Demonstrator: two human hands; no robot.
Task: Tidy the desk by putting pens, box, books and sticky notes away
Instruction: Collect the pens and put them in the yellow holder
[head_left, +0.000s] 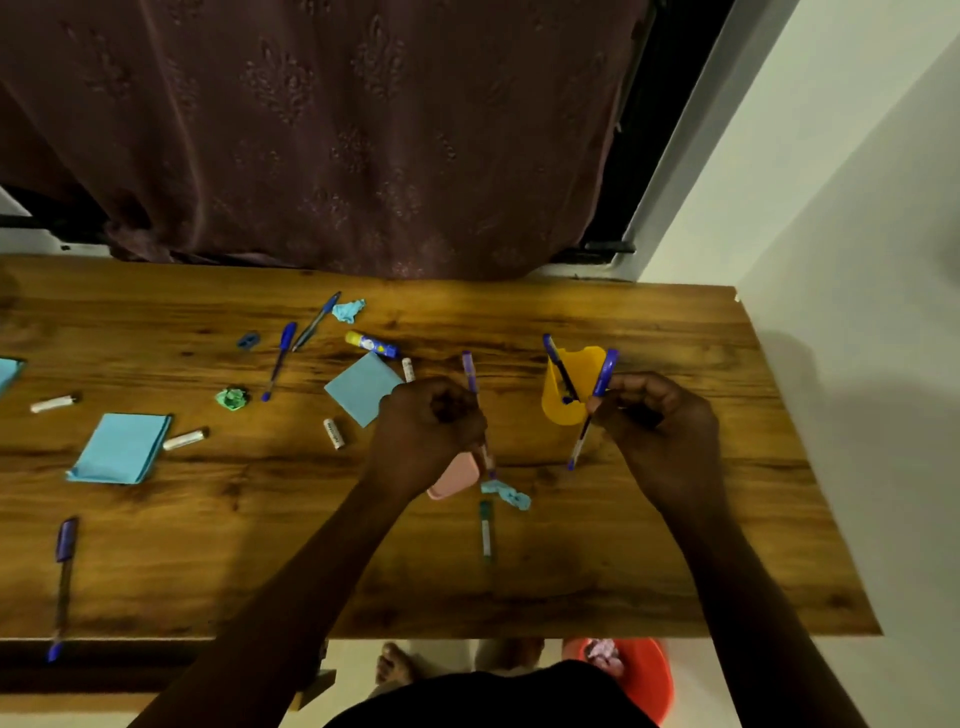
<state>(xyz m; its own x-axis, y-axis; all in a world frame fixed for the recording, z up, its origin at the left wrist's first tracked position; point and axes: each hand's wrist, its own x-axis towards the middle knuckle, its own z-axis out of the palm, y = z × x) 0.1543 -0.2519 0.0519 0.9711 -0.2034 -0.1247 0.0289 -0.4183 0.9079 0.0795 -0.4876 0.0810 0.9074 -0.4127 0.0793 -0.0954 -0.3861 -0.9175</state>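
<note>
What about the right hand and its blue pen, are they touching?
Touching. The head view shows the right hand pinching the blue pen around its middle.

The left forearm (291, 582) and right forearm (743, 582) are bare along their whole visible length, down to the left hand (431, 421) and right hand (660, 415), also bare. A plain black garment (483, 696) covers the torso at the bottom edge. Just above it, a bare foot (395, 662) shows its toes.
</note>
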